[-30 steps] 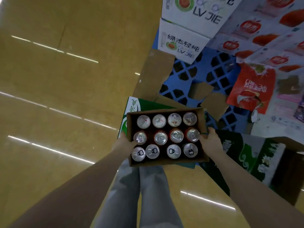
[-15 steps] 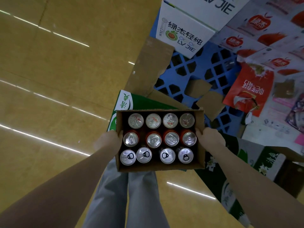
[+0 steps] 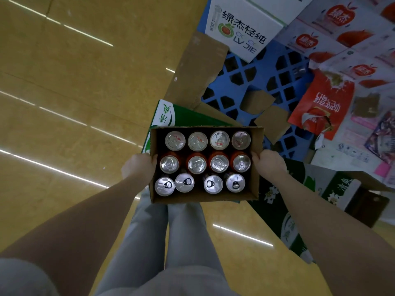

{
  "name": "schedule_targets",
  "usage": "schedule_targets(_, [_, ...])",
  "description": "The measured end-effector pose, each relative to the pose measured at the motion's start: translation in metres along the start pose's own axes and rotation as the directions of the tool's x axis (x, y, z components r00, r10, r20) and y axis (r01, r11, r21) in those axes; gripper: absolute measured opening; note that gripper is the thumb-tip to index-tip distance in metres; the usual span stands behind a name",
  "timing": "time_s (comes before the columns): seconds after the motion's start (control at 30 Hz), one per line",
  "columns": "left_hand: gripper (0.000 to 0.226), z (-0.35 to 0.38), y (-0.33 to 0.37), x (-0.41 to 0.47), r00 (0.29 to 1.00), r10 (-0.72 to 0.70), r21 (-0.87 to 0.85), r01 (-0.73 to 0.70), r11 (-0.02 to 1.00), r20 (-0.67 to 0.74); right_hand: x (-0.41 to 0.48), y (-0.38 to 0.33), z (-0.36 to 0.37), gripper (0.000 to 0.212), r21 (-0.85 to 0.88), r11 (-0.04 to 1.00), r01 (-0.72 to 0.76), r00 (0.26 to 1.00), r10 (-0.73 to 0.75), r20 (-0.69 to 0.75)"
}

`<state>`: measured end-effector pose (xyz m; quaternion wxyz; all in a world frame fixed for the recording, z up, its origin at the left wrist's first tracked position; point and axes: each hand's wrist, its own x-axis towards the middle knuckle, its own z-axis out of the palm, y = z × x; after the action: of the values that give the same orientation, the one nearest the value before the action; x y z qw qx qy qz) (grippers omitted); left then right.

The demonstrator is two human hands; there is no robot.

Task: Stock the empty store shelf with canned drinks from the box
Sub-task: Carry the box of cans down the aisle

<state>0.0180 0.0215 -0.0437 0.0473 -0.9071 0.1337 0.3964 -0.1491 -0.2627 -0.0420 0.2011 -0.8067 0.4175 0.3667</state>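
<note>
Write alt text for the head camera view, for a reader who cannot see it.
From above, a person's left hand and right hand hold an open cardboard box by its sides; twelve upright cans fill it in three rows of four. Beyond it are green cartons, a blue pallet and white printed cartons; the floor is yellow.

There is a single view, from a wide-angle camera worn on the person's head. It faces forward and steeply down, almost straight onto the yellow floor [image 3: 74, 92]. The forearms enter from the two lower corners and meet near the frame's middle. There the left hand [image 3: 139, 167] and right hand [image 3: 269, 165] grip the sides of the box [image 3: 205, 198], close under the lens, so the cans [image 3: 196, 164] show only their tops. The legs [image 3: 171, 242] lie directly beneath. Farther off, the upper right takes in a blue pallet [image 3: 265, 82] and a white carton [image 3: 241, 28].
</note>
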Motion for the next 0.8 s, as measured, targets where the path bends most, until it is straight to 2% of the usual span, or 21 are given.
schedule_targets(0.13, [0.044,-0.018,-0.025,-0.009,1.000,-0.017,-0.024,0.017,1.000,-0.017,-0.019,-0.025,-0.006,0.048,0.012,1.000,0.029,1.000,-0.029,-0.009])
schedule_targets(0.37, [0.050,-0.064,-0.102,-0.057,0.988,-0.140,-0.074,0.135,0.988,-0.068,-0.079,-0.102,-0.032,0.046,-0.042,0.988,0.151,0.988,-0.153,-0.032])
schedule_targets(0.57, [0.050,-0.105,-0.198,-0.110,0.964,-0.258,-0.173,0.244,0.954,-0.061,-0.131,-0.211,-0.049,0.044,-0.161,0.941,0.298,0.954,-0.301,0.005])
schedule_targets(0.67, [0.048,-0.119,-0.258,-0.126,0.950,-0.306,-0.210,0.289,0.934,-0.056,-0.156,-0.282,-0.049,0.042,-0.234,0.905,0.356,0.933,-0.358,0.036])
schedule_targets(0.8, [0.044,-0.131,-0.355,-0.134,0.928,-0.372,-0.344,0.338,0.876,-0.034,-0.191,-0.393,-0.038,0.030,-0.322,0.841,0.435,0.897,-0.436,0.071])
